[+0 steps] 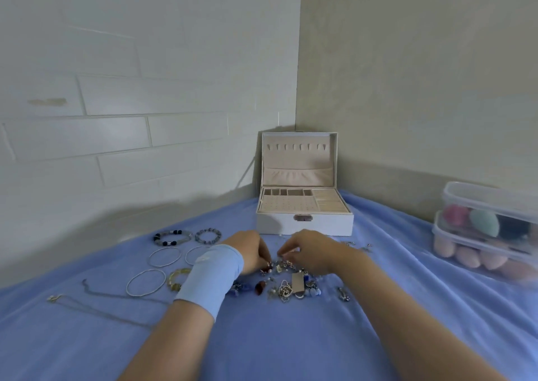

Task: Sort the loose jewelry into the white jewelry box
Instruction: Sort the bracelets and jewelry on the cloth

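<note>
The left forearm [174, 331] and right forearm [387, 302] come in from the lower edge and angle toward each other. The left hand [247, 251] lies knuckles up, its fingers [263, 257] curled downward with the tips pointing toward the right hand [308, 249]. A pale blue band [211, 276] wraps the left wrist, behind those fingers. The right hand arches palm down, fingers [286, 251] bent, thumb and forefinger close together. The two sets of fingertips sit near each other, apart. Whether either hand pinches anything is too small to tell.
</note>
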Demonstrator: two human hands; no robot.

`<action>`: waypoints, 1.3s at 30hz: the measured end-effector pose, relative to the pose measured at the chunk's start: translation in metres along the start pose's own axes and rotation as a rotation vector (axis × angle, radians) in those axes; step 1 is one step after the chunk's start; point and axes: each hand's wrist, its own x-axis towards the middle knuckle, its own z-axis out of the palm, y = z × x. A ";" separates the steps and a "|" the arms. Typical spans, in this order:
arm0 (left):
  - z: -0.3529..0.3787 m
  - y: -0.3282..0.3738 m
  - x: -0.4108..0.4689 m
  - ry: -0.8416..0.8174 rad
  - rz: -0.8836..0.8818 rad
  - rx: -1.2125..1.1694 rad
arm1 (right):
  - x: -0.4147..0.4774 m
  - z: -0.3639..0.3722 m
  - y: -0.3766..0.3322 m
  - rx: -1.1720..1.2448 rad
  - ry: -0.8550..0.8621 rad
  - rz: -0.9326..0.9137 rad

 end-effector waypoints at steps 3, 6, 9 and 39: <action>-0.003 0.000 -0.005 -0.051 0.031 -0.082 | -0.001 -0.006 0.001 0.022 -0.043 -0.001; -0.004 0.000 -0.007 -0.084 0.052 -0.169 | -0.006 -0.024 0.006 0.063 -0.070 -0.015; -0.011 0.007 -0.005 -0.045 0.068 -0.160 | -0.008 -0.040 0.019 0.148 0.095 -0.003; -0.003 0.039 0.043 0.166 0.238 -0.535 | -0.015 -0.063 0.028 0.328 0.161 0.024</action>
